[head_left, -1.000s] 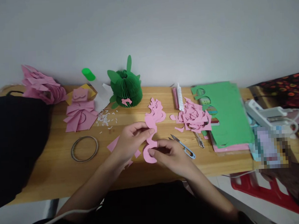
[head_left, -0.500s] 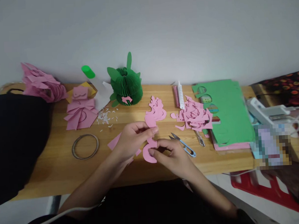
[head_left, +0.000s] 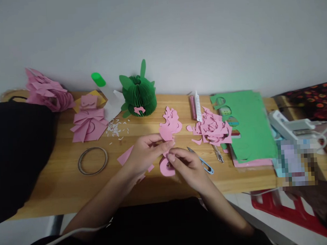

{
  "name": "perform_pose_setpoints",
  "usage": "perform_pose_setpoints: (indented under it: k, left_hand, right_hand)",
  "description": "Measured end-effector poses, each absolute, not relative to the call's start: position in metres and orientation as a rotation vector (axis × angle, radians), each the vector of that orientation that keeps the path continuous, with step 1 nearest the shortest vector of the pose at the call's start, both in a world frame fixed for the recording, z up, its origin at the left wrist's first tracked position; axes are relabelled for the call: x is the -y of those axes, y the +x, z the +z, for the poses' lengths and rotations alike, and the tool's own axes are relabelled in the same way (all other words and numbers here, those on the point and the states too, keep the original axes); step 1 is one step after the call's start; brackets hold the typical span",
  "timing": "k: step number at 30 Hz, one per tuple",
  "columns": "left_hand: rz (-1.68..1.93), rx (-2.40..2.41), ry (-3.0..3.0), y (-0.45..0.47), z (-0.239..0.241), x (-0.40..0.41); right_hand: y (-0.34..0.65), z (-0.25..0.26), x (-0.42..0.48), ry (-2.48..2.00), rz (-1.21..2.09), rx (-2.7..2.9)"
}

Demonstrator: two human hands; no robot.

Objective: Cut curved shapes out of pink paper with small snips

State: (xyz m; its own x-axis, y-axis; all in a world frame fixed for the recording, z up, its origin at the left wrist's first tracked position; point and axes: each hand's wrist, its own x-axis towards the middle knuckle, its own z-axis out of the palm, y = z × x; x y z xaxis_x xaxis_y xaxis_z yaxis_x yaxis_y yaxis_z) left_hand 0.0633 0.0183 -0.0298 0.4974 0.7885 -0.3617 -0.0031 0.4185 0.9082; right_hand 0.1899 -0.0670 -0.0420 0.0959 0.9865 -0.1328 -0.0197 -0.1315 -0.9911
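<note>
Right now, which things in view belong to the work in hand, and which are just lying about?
In the work:
pink cutout, pinched by left hand and right hand
probably snips, pink scraps

Seemingly lying about:
grey ring
power strip
white bits

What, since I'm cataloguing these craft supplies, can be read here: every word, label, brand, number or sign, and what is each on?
No text is legible in this view.
White tube: faint markings, too small and blurred to read.
Black shirt: pale marks at the picture's bottom edge, cut off and unreadable.
Pixelated patch at the right: nothing readable.
Pink paper cutout in the left hand and right hand: no lettering visible.
</note>
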Motion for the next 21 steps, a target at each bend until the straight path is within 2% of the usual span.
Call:
perform_pose_setpoints:
  k: [8,11,21]
  left_hand:
    - [0.673,-1.054,1.243,0.056,-0.038,-0.013]
    - [0.726,-1.087,1.350,0.056,-0.042,-0.012]
    - [0.670,-0.945,1.252,0.053,-0.043,-0.014]
  right_hand:
    - [0.190,-0.044,0.064,-1.550,0.913,1.210]
    - [0.187,-0.044,0.062,-1.554,0.886,1.269]
    - [0.195,-0.053,0.056,-1.138,1.494,0.692]
